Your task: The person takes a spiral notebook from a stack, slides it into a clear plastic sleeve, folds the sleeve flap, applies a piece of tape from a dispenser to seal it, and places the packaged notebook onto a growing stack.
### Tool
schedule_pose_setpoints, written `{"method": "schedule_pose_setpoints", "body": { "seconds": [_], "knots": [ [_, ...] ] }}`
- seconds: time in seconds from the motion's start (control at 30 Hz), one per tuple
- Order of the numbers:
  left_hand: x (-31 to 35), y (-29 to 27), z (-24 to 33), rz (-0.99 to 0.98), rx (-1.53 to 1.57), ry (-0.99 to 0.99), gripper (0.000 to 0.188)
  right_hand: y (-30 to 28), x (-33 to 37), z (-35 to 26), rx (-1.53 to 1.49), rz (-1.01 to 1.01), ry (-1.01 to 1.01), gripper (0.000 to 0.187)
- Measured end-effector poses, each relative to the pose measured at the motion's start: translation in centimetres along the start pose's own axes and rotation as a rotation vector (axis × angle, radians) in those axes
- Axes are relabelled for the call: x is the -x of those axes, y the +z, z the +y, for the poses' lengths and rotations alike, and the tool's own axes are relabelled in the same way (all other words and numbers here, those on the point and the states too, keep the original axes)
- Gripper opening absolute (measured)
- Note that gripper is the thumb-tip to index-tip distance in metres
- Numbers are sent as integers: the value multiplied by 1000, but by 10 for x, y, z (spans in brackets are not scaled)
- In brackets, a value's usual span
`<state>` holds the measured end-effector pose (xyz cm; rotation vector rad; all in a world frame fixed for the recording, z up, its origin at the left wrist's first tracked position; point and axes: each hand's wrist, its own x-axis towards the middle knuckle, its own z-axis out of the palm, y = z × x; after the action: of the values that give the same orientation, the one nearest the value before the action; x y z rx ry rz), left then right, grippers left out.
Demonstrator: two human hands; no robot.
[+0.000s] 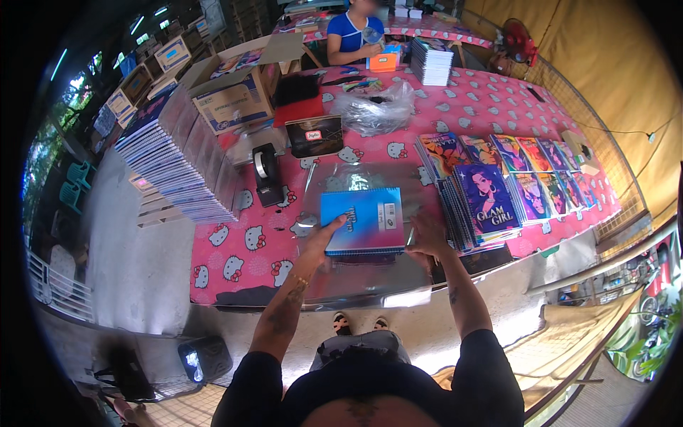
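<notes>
At least one blue notebook (366, 224), partly covered, was held on the desk (238, 238) by the half-curled left hand (326, 236). Any hold by the bent right hand (429, 236) could not be made out.

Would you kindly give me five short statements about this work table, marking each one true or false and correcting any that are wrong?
1. The left hand touches the blue-and-pink notebook. True.
2. The black tape dispenser stands to the right of that notebook. False: it stands to the left, farther from the person.
3. A tall stack of spiral-bound notebooks rises to the left of the tape dispenser. True.
4. The co-worker across the table wears a yellow top. False: the top is blue.
5. The tablecloth is plain green. False: it is pink with a repeated cartoon print.
</notes>
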<state>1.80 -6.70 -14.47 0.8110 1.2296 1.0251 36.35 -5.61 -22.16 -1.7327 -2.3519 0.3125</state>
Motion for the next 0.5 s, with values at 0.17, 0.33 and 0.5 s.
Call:
{"method": "schedule_pose_setpoints", "body": {
  "seconds": [0.17,0.33,0.5],
  "knots": [
    [-73,-20,-48,112,-565,-129,79,-18,-1,-18,-81,9,-59,90],
    [-41,18,-7,300,-1067,82,84,15,-7,-10,-1018,12,410,45],
    [-59,-19,-27,329,-767,-44,77,6,-10,-47,-1572,-198,443,24]
  ]
}}
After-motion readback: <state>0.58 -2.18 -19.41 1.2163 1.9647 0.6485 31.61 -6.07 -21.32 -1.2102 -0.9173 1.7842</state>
